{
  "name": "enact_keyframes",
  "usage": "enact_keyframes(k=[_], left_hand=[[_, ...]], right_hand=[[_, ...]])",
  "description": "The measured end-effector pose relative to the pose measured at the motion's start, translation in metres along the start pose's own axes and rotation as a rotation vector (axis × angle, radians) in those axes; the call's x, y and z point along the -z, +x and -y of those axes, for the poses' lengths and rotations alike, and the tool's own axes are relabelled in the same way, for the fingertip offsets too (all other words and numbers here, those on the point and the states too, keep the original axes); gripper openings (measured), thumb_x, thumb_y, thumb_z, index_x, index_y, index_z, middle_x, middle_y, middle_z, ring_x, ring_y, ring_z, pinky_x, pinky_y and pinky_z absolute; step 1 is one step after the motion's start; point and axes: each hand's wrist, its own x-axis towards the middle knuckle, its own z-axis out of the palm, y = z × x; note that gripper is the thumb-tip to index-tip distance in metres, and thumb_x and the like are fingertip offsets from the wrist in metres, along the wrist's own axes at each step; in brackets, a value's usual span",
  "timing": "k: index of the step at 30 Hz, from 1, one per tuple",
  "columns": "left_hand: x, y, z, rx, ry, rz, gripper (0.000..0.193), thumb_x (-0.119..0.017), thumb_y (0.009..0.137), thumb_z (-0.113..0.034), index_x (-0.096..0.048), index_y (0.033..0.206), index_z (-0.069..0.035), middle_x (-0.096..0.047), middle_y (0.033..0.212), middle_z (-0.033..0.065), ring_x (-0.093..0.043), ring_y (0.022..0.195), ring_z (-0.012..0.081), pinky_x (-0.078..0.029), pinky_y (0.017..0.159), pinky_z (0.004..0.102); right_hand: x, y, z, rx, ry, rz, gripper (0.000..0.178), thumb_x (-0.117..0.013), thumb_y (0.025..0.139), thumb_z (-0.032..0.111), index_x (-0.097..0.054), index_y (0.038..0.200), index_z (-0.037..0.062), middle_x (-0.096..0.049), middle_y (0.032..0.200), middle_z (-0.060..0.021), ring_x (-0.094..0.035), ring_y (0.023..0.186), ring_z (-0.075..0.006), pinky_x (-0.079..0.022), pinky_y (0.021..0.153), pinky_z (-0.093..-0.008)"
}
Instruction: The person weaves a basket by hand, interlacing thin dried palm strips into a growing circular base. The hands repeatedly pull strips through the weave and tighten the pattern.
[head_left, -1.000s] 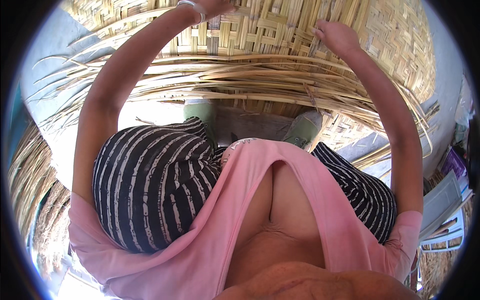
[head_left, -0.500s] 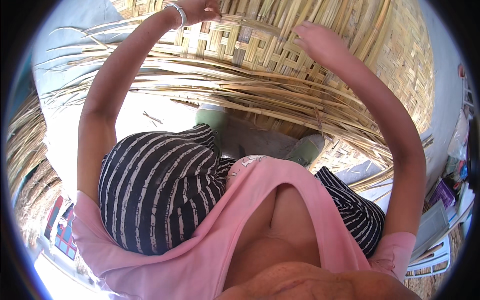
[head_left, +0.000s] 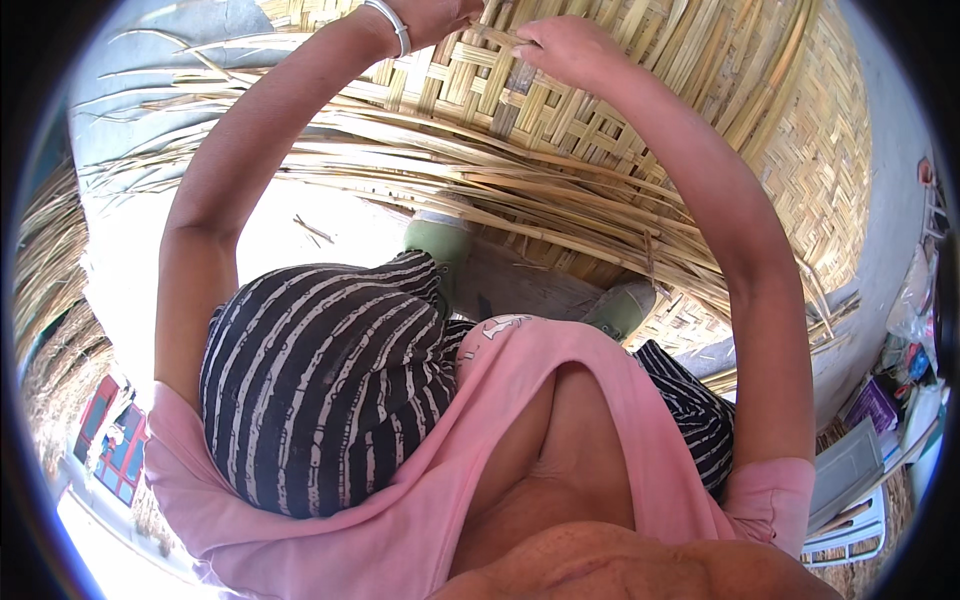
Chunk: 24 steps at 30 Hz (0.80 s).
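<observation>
Over matting (head_left: 820, 175), left hand (head_left: 440, 14) and right hand (head_left: 578, 52) pinch a strip (head_left: 497, 36) — bag (head_left: 911, 303), contents unclear.

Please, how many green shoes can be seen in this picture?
2: the left shoe beyond the striped trousers, the right shoe beyond the pink shirt. Both are partly hidden.

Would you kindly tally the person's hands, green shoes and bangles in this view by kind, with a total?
Hands: 2 (left hand, right hand)
Green shoes: 2 (left shoe, right shoe)
Pale bangle: 1
Total: 5
</observation>
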Motion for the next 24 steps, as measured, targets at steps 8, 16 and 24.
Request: enact_keyframes(k=[8, 16, 24], left_hand=[[-0.009, 0.020, -0.018, -0.208, -0.376, -0.718, 0.013, -0.068, 0.082, -0.008, -0.067, 0.095, -0.007, -0.066, 0.085, 0.0119, -0.065, 0.081, 0.0305, -0.053, 0.075, 0.0415], [-0.079, 0.099, -0.041, 0.102, -0.580, -0.298, 0.021, -0.055, 0.092, -0.016, -0.068, 0.095, 0.000, -0.068, 0.088, 0.0214, -0.067, 0.083, 0.0371, -0.054, 0.077, 0.0426], [-0.046, 0.121, -0.027, 0.412, -0.980, 0.064, 0.051, -0.075, 0.079, -0.023, -0.059, 0.123, -0.002, -0.069, 0.102, 0.0228, -0.068, 0.080, 0.0343, -0.057, 0.074, 0.0388]], right_hand=[[-0.014, -0.022, -0.006, -0.248, 0.398, -0.271, 0.034, -0.056, 0.097, 0.035, -0.058, 0.079, 0.0056, -0.052, 0.058, -0.0063, -0.048, 0.052, -0.0184, -0.040, 0.054, -0.0371], [-0.026, -0.043, -0.020, -0.355, 0.672, -0.487, 0.041, -0.063, 0.093, 0.032, -0.047, 0.069, 0.0028, -0.043, 0.056, -0.0031, -0.038, 0.053, -0.0126, -0.037, 0.052, -0.0337], [-0.038, -0.055, -0.018, -0.304, 0.917, -0.599, 0.030, -0.063, 0.097, 0.026, -0.058, 0.078, 0.0032, -0.048, 0.067, 0.0055, -0.040, 0.060, -0.0039, -0.037, 0.052, -0.0244]])
